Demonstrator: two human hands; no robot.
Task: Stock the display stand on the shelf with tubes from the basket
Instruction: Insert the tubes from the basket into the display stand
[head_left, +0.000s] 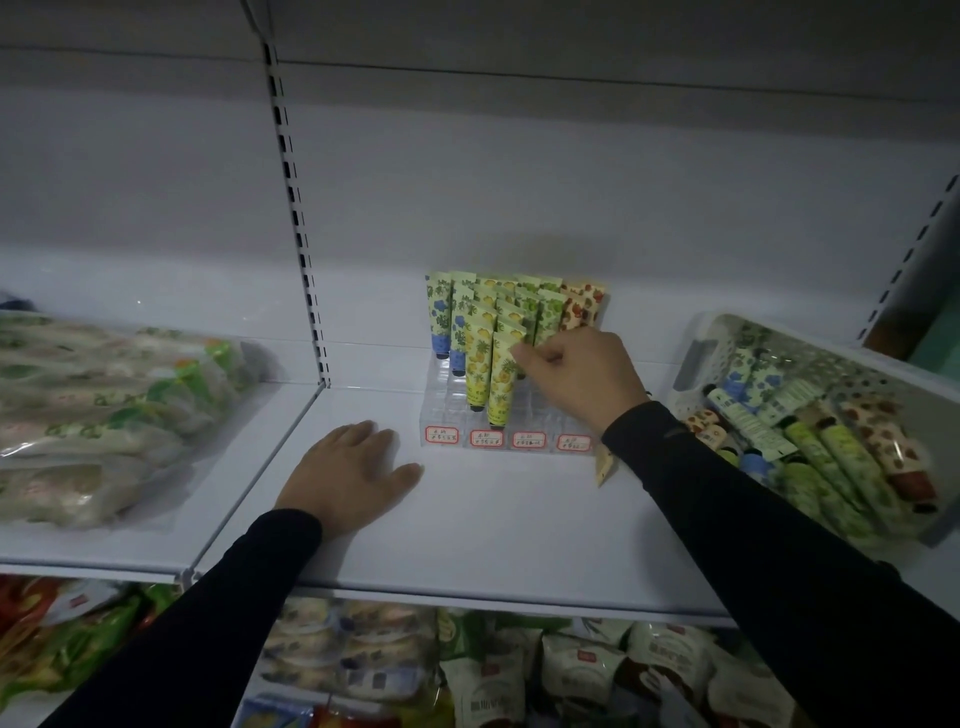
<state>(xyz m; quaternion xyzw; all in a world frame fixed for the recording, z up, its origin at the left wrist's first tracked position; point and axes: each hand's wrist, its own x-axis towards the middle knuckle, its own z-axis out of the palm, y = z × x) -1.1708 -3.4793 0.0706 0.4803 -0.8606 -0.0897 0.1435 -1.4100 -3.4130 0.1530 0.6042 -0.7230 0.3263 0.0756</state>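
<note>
Spanning the whole view, the white shelf (519, 519) carried every item of the task, with its slotted upright (298, 218) rising at the rear left. Bagged goods in clear wrap (104, 415) lay on the neighbouring shelf section to your left, and packaged snacks (571, 670) filled the shelf below. At the right edge stood the white perforated basket (717, 343), tilted toward you and holding a loose heap of tubes (831, 447) in green, blue and brown-spotted prints. Centre rear, the clear display stand (452, 410) held upright tubes in stepped rows: blue-flowered ones (439, 317) at the left, yellow-fruited ones (501, 374) next, green ones (545, 312) beyond them and brown-spotted ones (584, 306) at the right. Four red-bordered price labels (485, 438) ran along the stand's front edge. Your right hand (582, 374), in a dark sleeve, reached into the stand's green column, its fingers curled and thumb and forefinger pinched together; its grip appeared closed on the top edge of a tube, though the hand hid that tube's body, so you could not tell which one. Your left hand (348, 473) lay flat on the shelf, fingers spread and relaxed, holding nothing, just left of the stand. A small cream tag (605, 465) lay on the shelf beneath your right forearm.
</note>
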